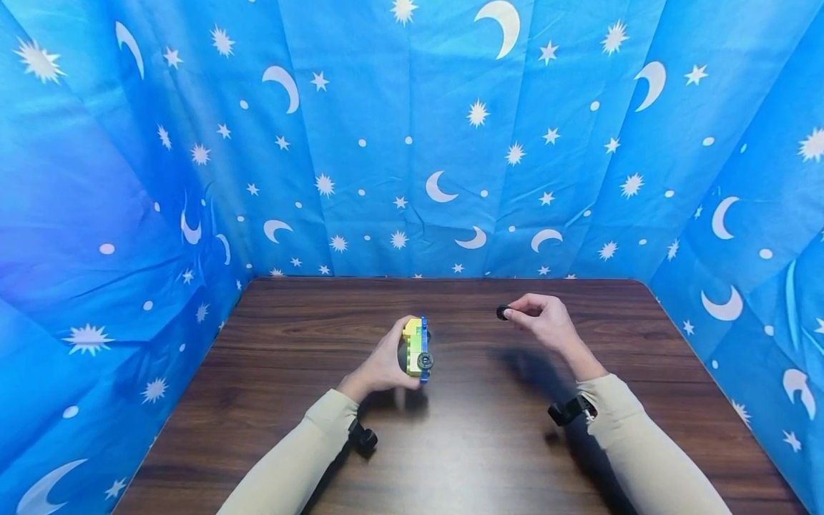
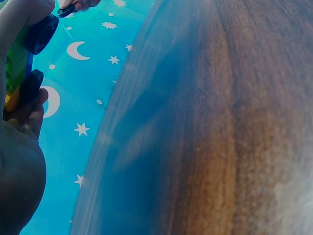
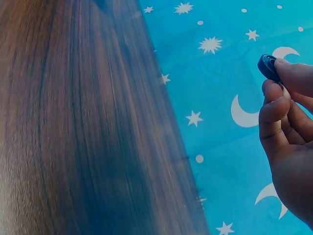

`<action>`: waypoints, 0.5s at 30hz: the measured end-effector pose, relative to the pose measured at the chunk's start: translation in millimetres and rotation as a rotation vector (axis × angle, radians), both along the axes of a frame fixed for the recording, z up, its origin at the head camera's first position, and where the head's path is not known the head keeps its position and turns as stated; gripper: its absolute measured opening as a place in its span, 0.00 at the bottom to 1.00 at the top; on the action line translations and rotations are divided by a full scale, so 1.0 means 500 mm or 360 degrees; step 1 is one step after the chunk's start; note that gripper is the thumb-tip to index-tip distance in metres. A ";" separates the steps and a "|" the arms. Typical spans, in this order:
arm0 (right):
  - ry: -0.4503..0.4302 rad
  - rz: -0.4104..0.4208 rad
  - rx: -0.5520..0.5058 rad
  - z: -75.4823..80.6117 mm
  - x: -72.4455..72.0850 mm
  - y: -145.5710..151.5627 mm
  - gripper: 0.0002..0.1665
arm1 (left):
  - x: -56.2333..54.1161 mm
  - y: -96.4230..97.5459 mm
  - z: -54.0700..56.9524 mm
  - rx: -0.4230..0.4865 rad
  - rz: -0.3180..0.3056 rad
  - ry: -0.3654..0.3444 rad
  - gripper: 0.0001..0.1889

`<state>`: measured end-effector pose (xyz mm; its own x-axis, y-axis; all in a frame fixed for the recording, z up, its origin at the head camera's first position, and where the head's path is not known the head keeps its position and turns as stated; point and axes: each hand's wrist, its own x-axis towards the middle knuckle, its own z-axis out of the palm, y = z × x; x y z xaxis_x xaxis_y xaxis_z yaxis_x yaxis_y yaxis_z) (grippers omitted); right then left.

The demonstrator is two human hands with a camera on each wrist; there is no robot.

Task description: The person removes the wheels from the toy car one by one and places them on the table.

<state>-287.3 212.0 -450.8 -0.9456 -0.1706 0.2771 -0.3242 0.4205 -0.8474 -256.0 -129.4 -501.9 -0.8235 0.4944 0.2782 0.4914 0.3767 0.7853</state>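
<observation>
Toy vehicle: yellow, green and blue plastic-brick toy vehicle (image 1: 414,349), held at lower centre of head frame
Left hand (image 1: 385,363): fingers curled round the vehicle
Right hand (image 1: 547,323): small round black wheel (image 1: 501,312) pinched by thumb and fingertips, right of lower centre
Mounted wheels (image 2: 41,34): two seen fitted
Left over: pinched wheel not yet fitted; far-side count cannot be told

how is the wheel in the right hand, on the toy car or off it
Off: the right hand pinches the wheel, apart from the toy car in the left hand.
</observation>
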 end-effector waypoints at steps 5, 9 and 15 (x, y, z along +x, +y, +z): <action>-0.0016 -0.0039 0.0058 -0.006 0.001 0.014 0.11 | -0.001 0.001 0.002 0.0011 -0.0007 -0.0015 0.59; -0.0009 -0.0041 0.0080 -0.013 0.000 0.024 0.11 | -0.001 -0.001 0.001 0.0019 -0.0007 -0.0030 0.59; -0.0041 -0.0050 0.0080 -0.022 0.002 0.036 0.11 | -0.003 -0.003 -0.003 0.0016 0.0002 -0.0041 0.60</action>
<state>-286.4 229.9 -461.9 -0.9575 -0.1537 0.2442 -0.2883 0.4722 -0.8330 -257.5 -130.7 -503.4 -0.8311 0.4906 0.2618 0.4704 0.3691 0.8016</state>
